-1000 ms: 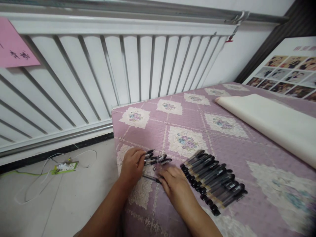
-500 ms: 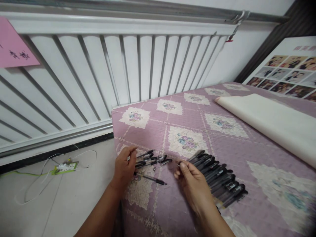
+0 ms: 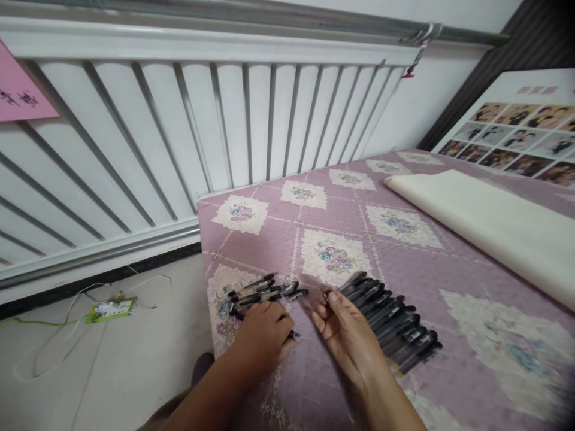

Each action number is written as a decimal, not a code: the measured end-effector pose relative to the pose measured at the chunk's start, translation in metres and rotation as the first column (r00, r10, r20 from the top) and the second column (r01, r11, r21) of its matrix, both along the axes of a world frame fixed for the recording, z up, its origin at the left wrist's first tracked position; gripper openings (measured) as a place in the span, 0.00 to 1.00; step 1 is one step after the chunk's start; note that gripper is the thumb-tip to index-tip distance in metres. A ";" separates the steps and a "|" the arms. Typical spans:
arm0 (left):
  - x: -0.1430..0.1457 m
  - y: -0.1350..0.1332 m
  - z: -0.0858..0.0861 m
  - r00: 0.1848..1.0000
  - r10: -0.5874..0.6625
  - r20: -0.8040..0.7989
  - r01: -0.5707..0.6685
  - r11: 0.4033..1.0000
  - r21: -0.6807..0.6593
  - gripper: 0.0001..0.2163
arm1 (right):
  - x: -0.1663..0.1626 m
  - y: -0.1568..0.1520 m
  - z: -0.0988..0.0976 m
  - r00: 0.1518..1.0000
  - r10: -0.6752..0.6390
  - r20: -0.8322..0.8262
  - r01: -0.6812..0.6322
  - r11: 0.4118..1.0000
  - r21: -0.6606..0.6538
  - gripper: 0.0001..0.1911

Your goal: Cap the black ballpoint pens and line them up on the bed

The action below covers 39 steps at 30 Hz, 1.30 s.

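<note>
My left hand (image 3: 265, 335) lies knuckles up on the purple quilt, its fingers curled over a single black pen whose tip (image 3: 294, 334) pokes out to the right. Just beyond it lies a small loose pile of black pens (image 3: 265, 290). My right hand (image 3: 348, 332) is palm up beside it, thumb and forefinger pinched on a tiny dark piece (image 3: 325, 294), perhaps a pen cap. Right of that hand is a neat row of several capped black pens (image 3: 395, 326), lined up side by side; the hand's edge touches the row.
The quilted purple bed cover (image 3: 341, 221) ends at its left edge near my left arm. A roll of cream paper (image 3: 485, 221) lies at the right. A white radiator (image 3: 202, 137) lines the wall. A power strip with cables (image 3: 110, 308) lies on the floor.
My left hand left the loose pile and came down toward me onto the single pen. My right hand rose off the quilt with a small piece pinched and now stays beside the row.
</note>
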<state>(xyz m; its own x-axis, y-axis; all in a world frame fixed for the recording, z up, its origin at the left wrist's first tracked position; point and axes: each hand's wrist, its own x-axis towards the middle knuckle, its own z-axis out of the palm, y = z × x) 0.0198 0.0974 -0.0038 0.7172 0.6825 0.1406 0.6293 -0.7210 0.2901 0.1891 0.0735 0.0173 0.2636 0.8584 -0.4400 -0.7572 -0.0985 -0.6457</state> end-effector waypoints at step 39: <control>0.018 -0.001 0.007 0.869 0.138 0.475 -0.231 0.962 0.143 0.08 | 0.004 -0.011 0.000 0.819 0.075 0.569 -0.163 0.981 0.105 0.10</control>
